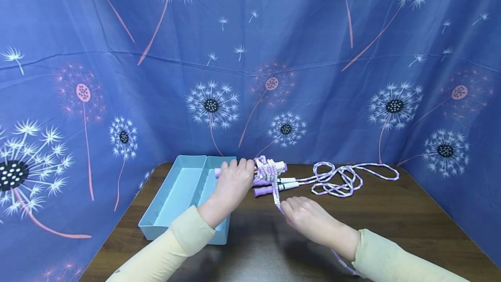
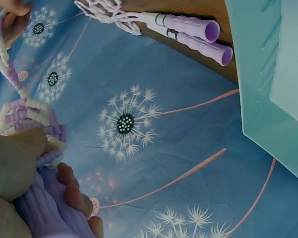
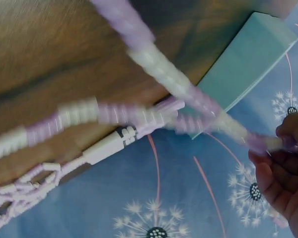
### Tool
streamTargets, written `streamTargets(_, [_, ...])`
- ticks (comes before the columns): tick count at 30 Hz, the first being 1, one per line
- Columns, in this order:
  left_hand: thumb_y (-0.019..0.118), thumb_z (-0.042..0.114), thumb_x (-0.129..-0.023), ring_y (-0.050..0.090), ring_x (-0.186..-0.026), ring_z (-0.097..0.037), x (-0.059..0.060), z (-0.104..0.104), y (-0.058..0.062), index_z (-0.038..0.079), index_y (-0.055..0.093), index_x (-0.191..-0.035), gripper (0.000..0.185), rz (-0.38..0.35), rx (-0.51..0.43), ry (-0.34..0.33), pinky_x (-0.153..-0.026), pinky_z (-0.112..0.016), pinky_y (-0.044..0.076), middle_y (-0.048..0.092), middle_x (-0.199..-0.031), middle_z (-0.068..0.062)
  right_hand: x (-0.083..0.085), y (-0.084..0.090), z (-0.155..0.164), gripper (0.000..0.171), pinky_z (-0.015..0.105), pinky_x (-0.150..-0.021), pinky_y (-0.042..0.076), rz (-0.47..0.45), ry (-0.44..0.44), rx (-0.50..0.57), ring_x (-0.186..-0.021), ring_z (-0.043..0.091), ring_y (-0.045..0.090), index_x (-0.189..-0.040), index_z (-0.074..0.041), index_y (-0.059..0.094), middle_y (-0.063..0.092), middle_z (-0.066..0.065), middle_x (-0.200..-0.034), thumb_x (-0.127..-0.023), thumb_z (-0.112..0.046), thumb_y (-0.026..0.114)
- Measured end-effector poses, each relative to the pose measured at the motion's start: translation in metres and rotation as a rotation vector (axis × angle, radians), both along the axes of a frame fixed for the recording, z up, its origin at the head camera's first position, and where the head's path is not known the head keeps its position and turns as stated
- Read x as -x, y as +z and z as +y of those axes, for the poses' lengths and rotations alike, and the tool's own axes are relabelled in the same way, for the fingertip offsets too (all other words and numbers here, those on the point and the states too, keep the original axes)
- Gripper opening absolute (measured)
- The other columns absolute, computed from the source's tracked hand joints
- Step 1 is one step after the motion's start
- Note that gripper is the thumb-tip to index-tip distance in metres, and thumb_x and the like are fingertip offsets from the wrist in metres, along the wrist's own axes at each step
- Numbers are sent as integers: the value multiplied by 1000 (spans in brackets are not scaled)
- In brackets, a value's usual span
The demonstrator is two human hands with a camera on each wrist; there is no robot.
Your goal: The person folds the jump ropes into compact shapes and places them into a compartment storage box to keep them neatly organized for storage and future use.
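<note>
Fingers [image 1: 287,207] of right hand [image 1: 313,223] pinch the beaded rope [image 1: 276,195], purple and white, low over the table [image 1: 391,225]; the strand runs taut from that pinch up to the bundle, and a tail shows under the right wrist toward the near edge. Right wrist view: rope blurred, fingertips closed on it.

Left hand [image 1: 232,186] just beyond, to the left, fingers curled round a purple handle [image 1: 217,172] with rope coiled about it in a bundle [image 1: 266,169]. Left wrist view confirms the grip: thumb and fingers wrapped on ribbed purple, coils against the palm.

Two more handles [image 1: 274,185] lie side by side on the table under the bundle, purple grips with white collars. Their rope [image 1: 340,179] sprawls in loose loops to the right.

Blue tray [image 1: 172,195] on the table, left, two compartments; left forearm crosses its near right corner.

Blue dandelion cloth [image 1: 250,55] hangs behind and at both sides.
</note>
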State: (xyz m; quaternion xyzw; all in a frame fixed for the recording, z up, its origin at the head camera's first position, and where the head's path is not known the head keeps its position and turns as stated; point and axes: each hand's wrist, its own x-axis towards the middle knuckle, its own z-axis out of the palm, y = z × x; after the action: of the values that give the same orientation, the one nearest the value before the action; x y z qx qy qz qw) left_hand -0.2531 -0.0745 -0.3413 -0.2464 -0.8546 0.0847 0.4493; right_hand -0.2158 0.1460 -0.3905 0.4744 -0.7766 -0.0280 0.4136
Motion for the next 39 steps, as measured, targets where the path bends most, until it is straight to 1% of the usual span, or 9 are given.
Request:
streamTargets(2, [65,13,-80,52,-58,-23,1,0,-1,9,55,-80,11,-23,13,22,-49,-33,32,53,-68,-4,-1,4,-1,25,28,-53,37,60,-6,-43,-55,14,43,-76,-9,47,44,-1,-65,-94,-5,30])
streamTargets(4, [60,9,-82,53,-58,-23,2,-1,-3,9,55,-80,6,-42,26,39,-49,-34,33,54,-68,-4,-1,8,-2,32,27,-53,36,101,-8,-81,-57,14,42,-78,-9,47,43,-1,-66,-98,-4,22])
streamTargets(11, [54,5,-84,53,-59,-24,5,-2,-6,10,55,-78,7,-43,47,45,-49,-34,34,55,-68,-5,1,23,4,24,25,-51,30,131,11,-119,-56,13,42,-82,-11,49,43,-3,-68,-97,-14,31])
streamTargets(19, [51,2,-83,51,-56,-23,7,1,-13,10,55,-76,11,5,87,17,-48,-34,34,53,-66,-5,4,42,12,31,24,-39,32,150,61,-174,-51,11,45,-83,-11,50,46,-3,-70,-101,-14,25])
streamTargets(23, [53,3,-82,50,-55,-22,8,4,-18,11,54,-74,11,22,104,-4,-48,-33,34,53,-64,-4,4,53,12,29,25,-41,35,181,88,-217,-53,12,47,-88,-11,54,49,-3,-71,-100,-13,27])
streamTargets(27, [56,7,-82,51,-56,-22,5,9,-20,12,54,-75,9,19,139,-19,-49,-32,35,53,-64,-3,5,64,10,27,26,-46,40,224,110,-278,-56,12,50,-92,-10,55,53,-3,-75,-99,-12,29])
streamTargets(29, [55,8,-83,51,-56,-21,2,12,-19,13,56,-76,8,15,169,-23,-51,-32,36,53,-64,-2,5,70,10,27,25,-48,41,248,114,-312,-57,12,49,-91,-11,54,53,-3,-76,-99,-12,28])
streamTargets(34, [53,11,-86,51,-58,-19,-5,18,-16,14,58,-81,8,23,261,-19,-53,-32,38,52,-65,0,6,82,12,29,25,-46,35,290,123,-382,-55,13,47,-88,-13,51,49,-3,-74,-98,-10,24])
streamTargets(39, [50,13,-87,48,-56,-17,-14,23,-15,16,57,-82,9,46,359,-86,-53,-31,36,50,-66,2,8,90,15,28,26,-47,34,315,164,-439,-55,13,46,-90,-15,52,49,-5,-73,-98,-13,25])
